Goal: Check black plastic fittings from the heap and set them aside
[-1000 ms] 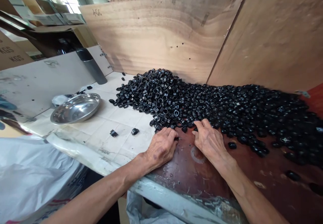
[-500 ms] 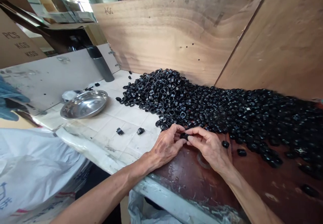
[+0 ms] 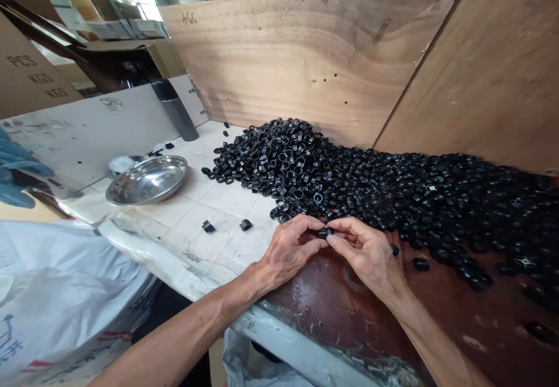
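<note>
Between my two hands is a small black plastic part (image 3: 325, 233), partly covered by the fingers. My left hand (image 3: 290, 247) pinches it from the left with thumb and forefinger. From the other side, my right hand (image 3: 364, 253) grips it with thumb and fingertips. Just beyond the hands lies a big pile of black ring-shaped parts (image 3: 283, 160). It runs into a spread of black caps (image 3: 458, 201) on the right. Two loose black rings, one nearer (image 3: 208, 226) and one farther right (image 3: 246, 224), sit on the white surface left of my hands.
A shallow metal bowl (image 3: 148, 180) stands on the left of the table, with a dark grey bottle (image 3: 177, 113) behind it. Wooden boards (image 3: 305, 55) wall off the back. A white sack (image 3: 56, 305) is at lower left, below blue gloves (image 3: 21, 166). Cardboard boxes (image 3: 35, 55) stand beyond.
Both hands have shifted very slightly right, still pinching the small black part, which looks a little turned between the fingertips. The whole view has moved slightly; the pile looks the same.
</note>
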### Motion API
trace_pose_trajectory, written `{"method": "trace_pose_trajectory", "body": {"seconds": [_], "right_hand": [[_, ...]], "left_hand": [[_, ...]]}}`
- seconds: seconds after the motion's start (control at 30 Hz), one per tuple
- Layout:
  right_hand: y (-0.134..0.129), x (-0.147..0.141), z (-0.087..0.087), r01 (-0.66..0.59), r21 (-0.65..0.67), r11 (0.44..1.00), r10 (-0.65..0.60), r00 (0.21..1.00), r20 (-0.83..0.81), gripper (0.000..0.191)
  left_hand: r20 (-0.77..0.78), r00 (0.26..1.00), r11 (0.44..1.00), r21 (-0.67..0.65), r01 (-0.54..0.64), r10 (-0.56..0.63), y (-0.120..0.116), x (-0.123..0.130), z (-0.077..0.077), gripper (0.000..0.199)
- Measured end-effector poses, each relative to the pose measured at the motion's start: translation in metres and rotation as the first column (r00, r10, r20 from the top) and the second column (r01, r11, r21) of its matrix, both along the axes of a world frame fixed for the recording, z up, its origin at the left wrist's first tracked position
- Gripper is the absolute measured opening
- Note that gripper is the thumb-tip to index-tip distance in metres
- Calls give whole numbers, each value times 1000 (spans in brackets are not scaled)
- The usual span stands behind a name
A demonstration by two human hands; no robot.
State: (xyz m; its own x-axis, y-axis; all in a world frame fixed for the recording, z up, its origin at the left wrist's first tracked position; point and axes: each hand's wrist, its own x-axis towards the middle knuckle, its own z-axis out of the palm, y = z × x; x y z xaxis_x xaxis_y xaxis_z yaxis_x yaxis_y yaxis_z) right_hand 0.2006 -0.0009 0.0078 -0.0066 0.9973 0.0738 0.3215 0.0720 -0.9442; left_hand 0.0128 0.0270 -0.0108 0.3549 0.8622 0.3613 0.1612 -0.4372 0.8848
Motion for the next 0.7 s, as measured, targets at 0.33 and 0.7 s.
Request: {"method": "trace_pose_trajectory", "body": {"seconds": [0.33,0.7], "right_hand": [[-3,1,-4,36,62,997,-41,996,83,24],[-3,-2,5,-89,295,951,-22,935,353,23]], "left_hand": [[11,1000,991,131,-8,7,2,-1,2,23],[36,999,976,217,25,-34,2,-2,-2,24]]}}
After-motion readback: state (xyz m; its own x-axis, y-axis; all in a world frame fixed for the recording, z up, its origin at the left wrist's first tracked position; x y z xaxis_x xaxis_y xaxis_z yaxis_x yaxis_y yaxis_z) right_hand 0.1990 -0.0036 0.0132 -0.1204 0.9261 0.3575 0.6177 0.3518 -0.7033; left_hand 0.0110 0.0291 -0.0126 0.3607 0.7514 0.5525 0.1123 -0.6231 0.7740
